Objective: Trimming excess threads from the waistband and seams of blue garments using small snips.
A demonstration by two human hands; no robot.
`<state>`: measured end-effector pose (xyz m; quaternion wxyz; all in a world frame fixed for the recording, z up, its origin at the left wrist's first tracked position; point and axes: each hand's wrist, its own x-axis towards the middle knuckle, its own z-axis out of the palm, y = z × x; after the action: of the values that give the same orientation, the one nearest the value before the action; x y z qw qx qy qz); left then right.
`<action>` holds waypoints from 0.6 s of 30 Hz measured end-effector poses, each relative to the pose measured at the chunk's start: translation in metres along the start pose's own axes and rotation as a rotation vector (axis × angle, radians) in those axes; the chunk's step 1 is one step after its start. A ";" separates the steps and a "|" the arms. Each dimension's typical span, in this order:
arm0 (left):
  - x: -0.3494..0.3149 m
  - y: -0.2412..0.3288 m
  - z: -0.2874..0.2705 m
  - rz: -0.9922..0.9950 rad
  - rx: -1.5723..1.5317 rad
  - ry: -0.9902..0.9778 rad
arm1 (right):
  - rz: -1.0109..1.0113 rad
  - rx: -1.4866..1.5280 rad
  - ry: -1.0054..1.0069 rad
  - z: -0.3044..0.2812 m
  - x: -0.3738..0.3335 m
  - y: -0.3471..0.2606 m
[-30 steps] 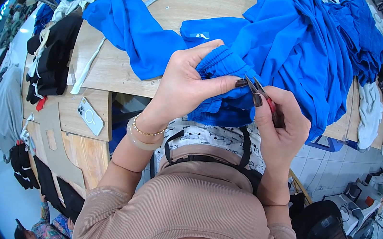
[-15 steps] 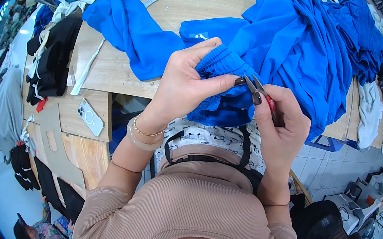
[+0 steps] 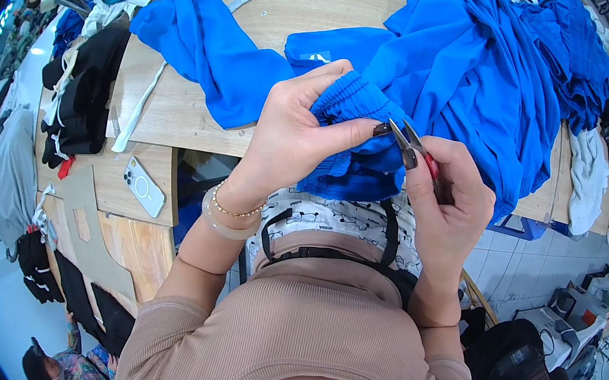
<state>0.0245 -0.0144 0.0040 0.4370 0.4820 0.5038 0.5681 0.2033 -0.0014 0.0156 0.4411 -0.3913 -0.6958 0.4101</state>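
Note:
A bright blue garment (image 3: 457,79) lies bunched over the table, its gathered elastic waistband (image 3: 356,98) lifted toward me at the near edge. My left hand (image 3: 305,125) is closed on that waistband, thumb along its top and the fingers partly behind the cloth. In my right hand (image 3: 443,189) is a small pair of thread snips (image 3: 409,137) with metal blades and red on the handle. The blade tips touch or nearly touch the waistband, just beside my left thumbnail. Whether a thread lies between the blades is too small to tell.
The wooden table (image 3: 197,126) carries a white phone (image 3: 143,186), a beige cardboard pattern piece (image 3: 95,228) and folded black fabric (image 3: 87,88) on the left. More blue garments (image 3: 568,55) are heaped at the far right. Another person (image 3: 70,367) is at the lower left.
My right hand and the snips have shifted very slightly. My left hand and the garment stay practically where they were.

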 end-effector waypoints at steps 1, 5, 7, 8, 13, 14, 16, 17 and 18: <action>0.000 0.000 0.000 0.006 -0.004 0.000 | 0.011 0.003 -0.005 0.000 0.000 0.000; 0.000 -0.004 -0.001 0.029 0.017 0.020 | 0.044 -0.004 -0.009 0.001 0.000 -0.001; 0.000 -0.003 -0.002 0.020 0.027 -0.009 | 0.048 0.001 0.011 0.003 0.001 -0.001; 0.000 -0.003 -0.002 0.020 0.027 -0.008 | 0.052 0.005 0.031 0.004 0.002 -0.002; 0.000 0.000 -0.001 0.008 -0.006 -0.004 | 0.038 0.001 0.027 0.004 0.000 0.000; 0.000 0.001 0.000 0.009 -0.006 -0.005 | 0.031 -0.001 0.018 0.003 0.000 0.000; -0.001 0.003 0.000 -0.004 -0.019 -0.014 | 0.028 -0.010 0.014 0.002 -0.001 0.000; -0.001 0.002 0.001 -0.004 -0.019 -0.013 | 0.027 -0.018 0.010 0.002 -0.001 0.000; -0.001 0.000 0.001 0.008 -0.017 -0.005 | 0.027 -0.018 0.009 0.003 -0.001 0.000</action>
<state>0.0255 -0.0151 0.0043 0.4401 0.4819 0.4958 0.5730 0.2011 -0.0025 0.0142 0.4352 -0.4064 -0.6921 0.4080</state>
